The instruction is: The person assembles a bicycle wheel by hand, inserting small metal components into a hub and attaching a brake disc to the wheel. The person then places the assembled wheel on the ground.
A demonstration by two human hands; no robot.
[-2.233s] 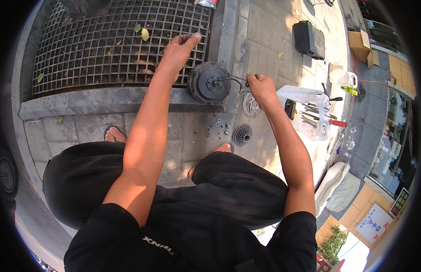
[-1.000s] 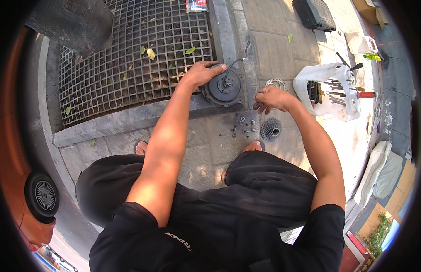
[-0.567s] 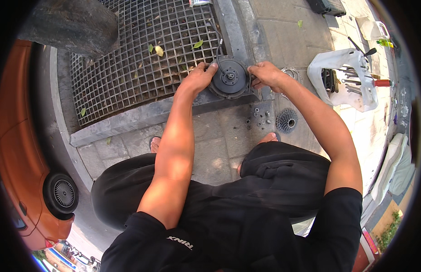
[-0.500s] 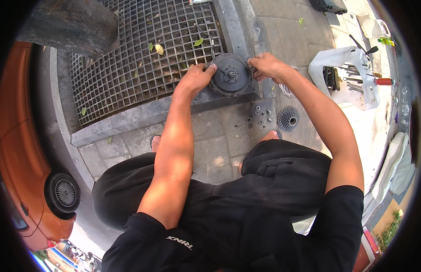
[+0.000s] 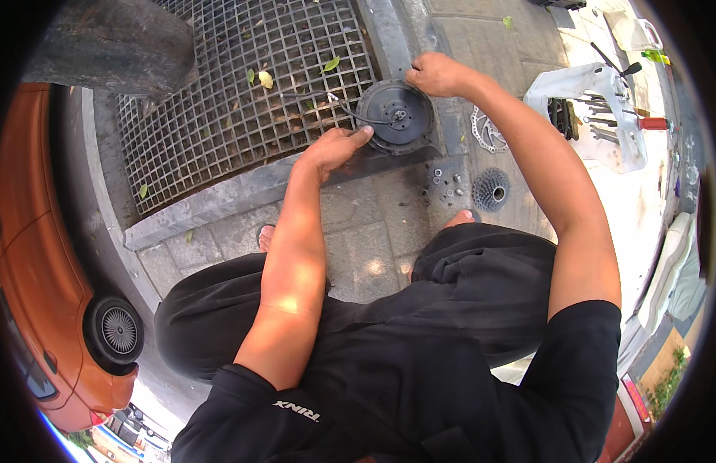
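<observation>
Head view, bearings from the hub centre, 12 o'clock toward the top edge. Position: round black hub [image 5: 385, 104], flat face up, on the corner of the stone edging [image 5: 386, 38], beside the metal grate [image 5: 273, 46]. Left hand [image 5: 332, 150]: at 8 o'clock, thumb against the rim, other fingers partly hidden; impossible to tell whether clamped. Right hand [image 5: 439, 75]: at 1 o'clock, fingers curled together, tips at the rim; impossible to tell firm hold from light contact.

Handling, as judged: probably heavy for its size, rigid, hard to break, possibly slick if greasy. Grip at opposite sides of the outer rim, thumbs on top, fingers beneath. Avoid lifting by the black cable [image 5: 344, 106], running from near the axle [image 5: 400, 115] toward 10 o'clock over the grate; likely the most delicate part.

Edges: edging corner just beyond the rim at 4 o'clock, a possible tipping point. Loose nuts [image 5: 436, 173] at 5 o'clock, cog cassette [image 5: 491, 190] at 4, slotted disc [image 5: 478, 133] at 3, white tray [image 5: 543, 89] well apart, also at 3. Room: widest stretch of paving [image 5: 489, 50] at 1 to 2 o'clock; more paving at 7, between the feet [image 5: 459, 219].
</observation>
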